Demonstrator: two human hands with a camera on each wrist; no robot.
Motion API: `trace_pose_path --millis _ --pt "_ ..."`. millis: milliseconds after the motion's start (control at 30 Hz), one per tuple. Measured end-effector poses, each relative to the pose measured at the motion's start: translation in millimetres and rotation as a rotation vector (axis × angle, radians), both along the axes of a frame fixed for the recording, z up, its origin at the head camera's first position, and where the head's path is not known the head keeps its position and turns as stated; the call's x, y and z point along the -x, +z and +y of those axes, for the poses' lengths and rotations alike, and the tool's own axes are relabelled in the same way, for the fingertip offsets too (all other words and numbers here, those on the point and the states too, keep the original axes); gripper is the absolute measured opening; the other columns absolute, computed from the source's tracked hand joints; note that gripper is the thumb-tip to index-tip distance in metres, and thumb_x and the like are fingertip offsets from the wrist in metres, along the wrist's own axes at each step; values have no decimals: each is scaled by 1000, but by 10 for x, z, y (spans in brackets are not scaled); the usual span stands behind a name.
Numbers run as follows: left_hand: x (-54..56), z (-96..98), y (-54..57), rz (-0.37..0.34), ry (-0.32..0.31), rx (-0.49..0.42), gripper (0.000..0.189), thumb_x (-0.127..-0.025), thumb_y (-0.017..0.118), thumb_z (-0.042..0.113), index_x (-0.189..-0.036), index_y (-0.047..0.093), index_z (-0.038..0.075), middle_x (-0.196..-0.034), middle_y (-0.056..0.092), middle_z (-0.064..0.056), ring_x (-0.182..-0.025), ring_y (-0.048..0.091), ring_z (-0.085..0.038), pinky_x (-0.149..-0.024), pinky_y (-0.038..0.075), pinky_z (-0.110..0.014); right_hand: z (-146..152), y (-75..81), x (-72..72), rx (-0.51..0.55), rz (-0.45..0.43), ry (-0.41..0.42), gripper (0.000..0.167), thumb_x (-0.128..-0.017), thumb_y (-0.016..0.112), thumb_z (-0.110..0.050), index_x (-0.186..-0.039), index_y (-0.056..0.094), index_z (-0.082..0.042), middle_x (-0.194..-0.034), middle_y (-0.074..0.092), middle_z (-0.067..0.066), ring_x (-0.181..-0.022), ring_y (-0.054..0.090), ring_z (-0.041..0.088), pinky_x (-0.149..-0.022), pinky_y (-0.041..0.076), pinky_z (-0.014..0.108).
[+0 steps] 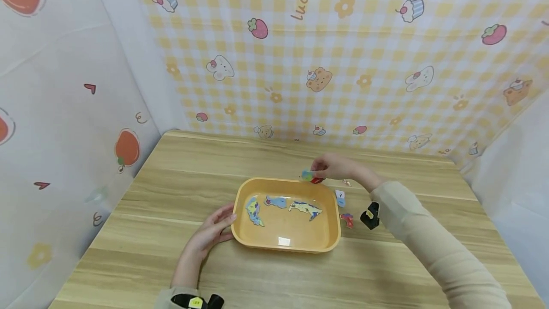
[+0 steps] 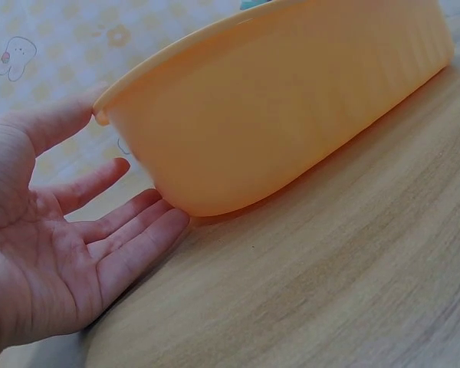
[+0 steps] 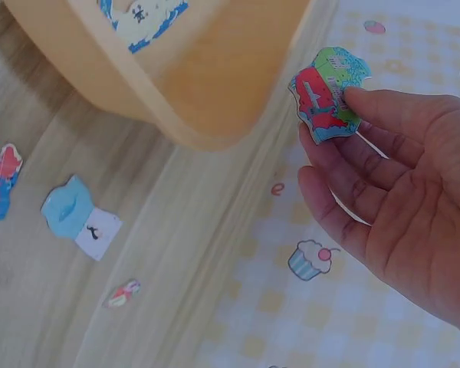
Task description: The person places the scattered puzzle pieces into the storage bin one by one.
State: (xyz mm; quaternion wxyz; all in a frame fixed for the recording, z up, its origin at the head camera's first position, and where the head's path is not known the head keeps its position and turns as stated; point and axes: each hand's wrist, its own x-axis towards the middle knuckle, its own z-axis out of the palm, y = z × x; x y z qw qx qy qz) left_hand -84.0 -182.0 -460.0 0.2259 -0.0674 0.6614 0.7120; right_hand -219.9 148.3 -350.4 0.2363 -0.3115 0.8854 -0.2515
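Beside the left end of the yellow tray [image 1: 300, 233], the left hand [image 1: 210, 233] rests with its fingers loosely spread against the outer wall and its thumb at the rim. The tray sits on the wooden surface [image 1: 141, 232], long axis running left to right. Inside it lie a curved piece [image 1: 254, 211] at the left, a small blue piece [image 1: 276, 201] and a pale slanting piece [image 1: 306, 208]. Just outside the right end are a red piece [image 1: 347, 220] and, farther back, a blue-and-white piece [image 1: 340, 198]. Beyond the far rim, right of centre, the right hand [image 1: 336, 166] pinches a red-and-green piece [image 3: 327, 96] between thumb and fingers. That piece is outside the tray, its longer way roughly along the rim; the tray's opening lies toward the wearer from it, and the right hand is far nearer to it than the left. Behind hangs a checked cloth [image 1: 291, 51].
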Motion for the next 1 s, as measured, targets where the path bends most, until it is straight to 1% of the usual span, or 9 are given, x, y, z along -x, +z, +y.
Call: trace_pose_path --millis 133,233,367,500,700,767,900,1000 --pt "-4 9 2 -2 8 7 64 -90 54 28 -141 26 2 -143 30 -25 -113 52 -22 -88 50 -37 -99 -33 -37 -7 -16 1 12 -90 55 -10 -91 62 -1 -86 68 10 -77 63 14 -70 53 25" --pt "-5 11 -2 -2 14 10 63 -90 55 28 -141 26 2 -143 30 -25 -114 51 -22 -87 50 -37 -201 -73 -68 -42 -29 5 12 -91 55 -13 -92 62 -4 -87 67 7 -77 60 12 -69 51 22" --pt "-6 12 -4 -3 19 13 62 -91 54 27 -141 26 3 -143 30 -24 -114 51 -23 -87 50 -37 -342 -141 -126 -41 -39 50 11 -91 55 -12 -92 61 -3 -87 66 7 -77 58 11 -69 49 20" --pt "-12 18 2 -4 18 14 63 -91 54 27 -141 26 3 -143 30 -24 -113 51 -22 -87 50 -37 -460 -234 -175 -28 -24 100 11 -90 56 -11 -91 62 -2 -85 66 8 -74 57 9 -67 48 18" --pt "-13 21 -1 -5 15 8 63 -90 54 28 -141 26 2 -143 30 -24 -112 52 -21 -87 50 -37 -616 -376 -240 -32 -51 138 11 -90 56 -9 -92 63 -1 -84 66 8 -72 57 8 -65 47 16" --pt "-11 20 -2 -6 14 8 63 -90 54 27 -141 26 3 -143 30 -24 -112 52 -21 -87 50 -37 -657 -414 -263 -21 -45 154 11 -89 56 -8 -92 63 0 -83 66 8 -71 57 7 -64 46 15" --pt "-8 17 -6 -7 18 8 62 -91 54 26 -141 26 3 -143 30 -24 -111 52 -20 -87 50 -36 -728 -475 -301 -5 -68 159 11 -89 56 -5 -92 63 2 -81 66 9 -68 56 6 -60 45 14" --pt "-5 17 -8 -8 20 6 61 -91 54 25 -141 26 3 -144 29 -24 -112 52 -20 -87 50 -36 -783 -506 -326 -30 -87 144 11 -89 56 -5 -92 64 1 -81 66 8 -66 54 5 -59 44 13"
